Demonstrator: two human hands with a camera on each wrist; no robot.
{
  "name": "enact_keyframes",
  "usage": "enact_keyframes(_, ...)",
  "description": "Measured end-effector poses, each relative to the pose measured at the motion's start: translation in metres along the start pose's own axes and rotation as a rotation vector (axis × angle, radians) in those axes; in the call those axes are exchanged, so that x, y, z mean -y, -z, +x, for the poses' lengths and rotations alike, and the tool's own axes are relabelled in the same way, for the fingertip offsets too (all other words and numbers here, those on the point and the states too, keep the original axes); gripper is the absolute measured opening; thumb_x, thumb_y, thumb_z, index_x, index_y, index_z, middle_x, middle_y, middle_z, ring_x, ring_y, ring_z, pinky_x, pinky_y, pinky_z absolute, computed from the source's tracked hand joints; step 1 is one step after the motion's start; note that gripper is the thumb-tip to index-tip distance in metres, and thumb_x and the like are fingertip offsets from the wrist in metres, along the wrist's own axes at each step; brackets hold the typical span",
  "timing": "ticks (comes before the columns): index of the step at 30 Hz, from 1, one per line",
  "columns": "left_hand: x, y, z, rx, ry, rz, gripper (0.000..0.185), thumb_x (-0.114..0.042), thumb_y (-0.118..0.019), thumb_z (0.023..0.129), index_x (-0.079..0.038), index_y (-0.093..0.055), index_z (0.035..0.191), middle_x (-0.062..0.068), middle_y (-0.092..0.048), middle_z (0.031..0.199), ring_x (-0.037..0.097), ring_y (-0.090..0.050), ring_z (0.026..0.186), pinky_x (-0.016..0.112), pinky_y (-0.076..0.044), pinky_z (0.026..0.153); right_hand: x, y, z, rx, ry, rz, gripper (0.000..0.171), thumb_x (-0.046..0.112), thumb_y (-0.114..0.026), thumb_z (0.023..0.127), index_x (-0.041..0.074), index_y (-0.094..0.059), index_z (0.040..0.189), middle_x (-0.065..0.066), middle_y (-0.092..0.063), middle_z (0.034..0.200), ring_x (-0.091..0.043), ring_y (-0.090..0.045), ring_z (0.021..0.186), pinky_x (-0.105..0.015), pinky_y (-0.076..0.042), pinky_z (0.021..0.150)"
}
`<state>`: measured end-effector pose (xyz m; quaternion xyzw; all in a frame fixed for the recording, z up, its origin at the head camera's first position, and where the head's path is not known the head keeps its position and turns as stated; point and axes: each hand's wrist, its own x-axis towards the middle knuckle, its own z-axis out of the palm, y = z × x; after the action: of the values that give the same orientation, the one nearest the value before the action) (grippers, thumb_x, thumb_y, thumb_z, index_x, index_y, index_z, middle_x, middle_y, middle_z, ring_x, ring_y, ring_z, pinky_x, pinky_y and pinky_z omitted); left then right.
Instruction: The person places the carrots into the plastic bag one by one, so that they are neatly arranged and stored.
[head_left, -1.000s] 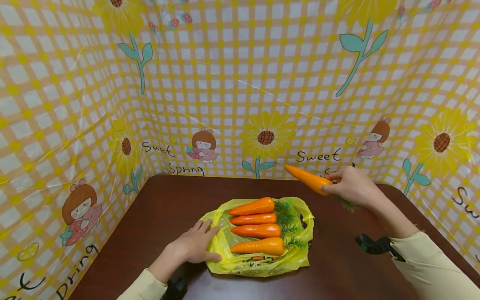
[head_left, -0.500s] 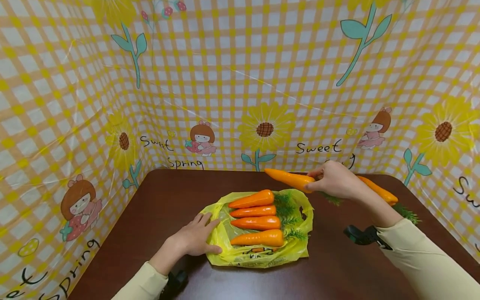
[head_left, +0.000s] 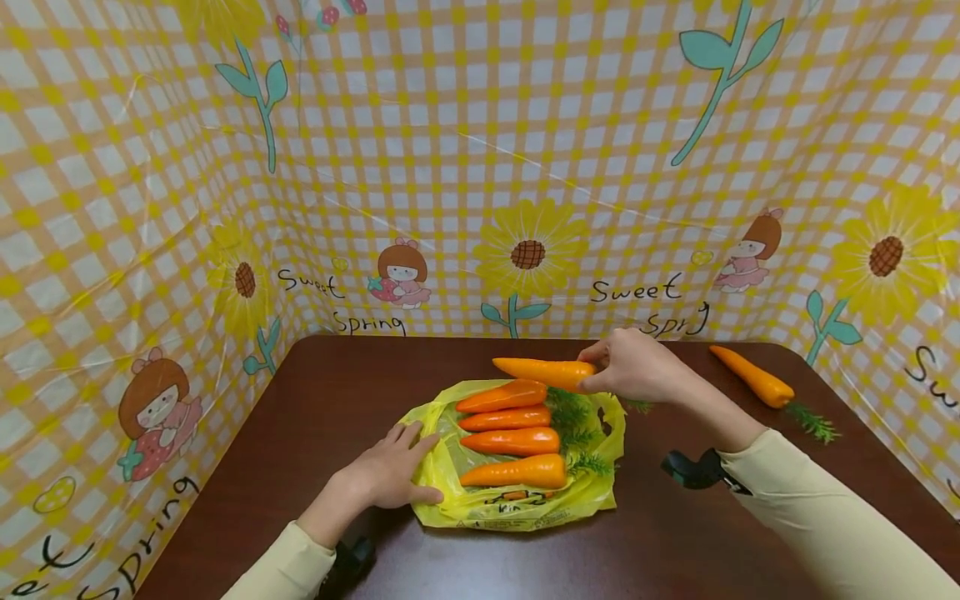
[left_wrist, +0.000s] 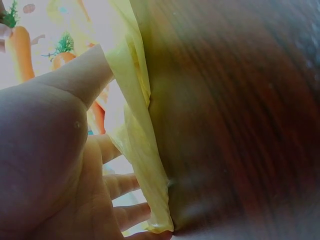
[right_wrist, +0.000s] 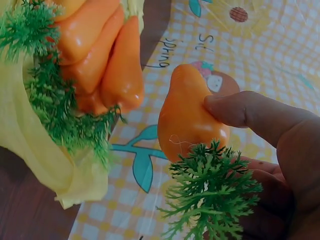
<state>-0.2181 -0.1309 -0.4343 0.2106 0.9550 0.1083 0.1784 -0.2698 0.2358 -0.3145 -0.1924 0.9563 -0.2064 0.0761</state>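
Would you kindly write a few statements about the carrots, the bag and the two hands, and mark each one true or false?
1. Four carrots lie on the yellow bag. True.
2. The right hand is empty. False: it holds a fifth carrot by its leafy end.
3. The left hand rests flat on the bag's edge. True.
4. No carrot lies on the bare table. False: a lone carrot lies at the far right.

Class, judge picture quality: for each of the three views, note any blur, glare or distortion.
Head view: sharp and evenly lit, wide-lens bending of the walls. Left wrist view: overexposed beside the left hand, table smeared. Right wrist view: held carrot in focus, the carrots on the yellow bag slightly soft.
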Motion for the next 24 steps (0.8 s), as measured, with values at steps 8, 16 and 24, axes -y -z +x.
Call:
enact_keyframes(8, 0.001, 0.000, 0.000, -0.014, -0.006, 0.004, 0.088, -0.059, -0.068, 0.090, -0.019, -0.033, 0.159, 0.015, -0.019, 0.167, 0.042, -0.019, 0.153, 0.060, -0.036, 0.112, 0.011, -0.014, 0.007, 0.019, 0.048, -0.048, 0.046, 0.030, -0.079, 0.086, 0.007, -0.072, 0.125, -0.009, -0.076, 0.089, -0.014, -0.057, 0.056, -0.027, -0.031, 0.049)
enact_keyframes(16, 0.001, -0.002, 0.001, -0.008, -0.002, -0.001, 0.088, -0.059, -0.067, 0.090, -0.019, -0.033, 0.159, 0.014, -0.018, 0.167, 0.041, -0.018, 0.153, 0.061, -0.034, 0.114, 0.020, -0.033, 0.011, 0.045, 0.040, -0.077, 0.047, 0.029, -0.081, 0.083, 0.011, -0.073, 0.125, 0.005, -0.039, 0.043, -0.009, -0.019, 0.041, -0.022, -0.020, 0.044)
enact_keyframes(24, 0.000, -0.001, 0.001, -0.017, -0.004, -0.005, 0.088, -0.060, -0.069, 0.088, -0.018, -0.035, 0.158, 0.015, -0.021, 0.166, 0.043, -0.020, 0.152, 0.061, -0.035, 0.112, 0.024, -0.047, 0.016, 0.049, 0.077, -0.106, 0.047, 0.027, -0.082, 0.083, 0.010, -0.072, 0.126, -0.007, -0.070, 0.070, -0.009, -0.020, 0.043, -0.023, -0.020, 0.045)
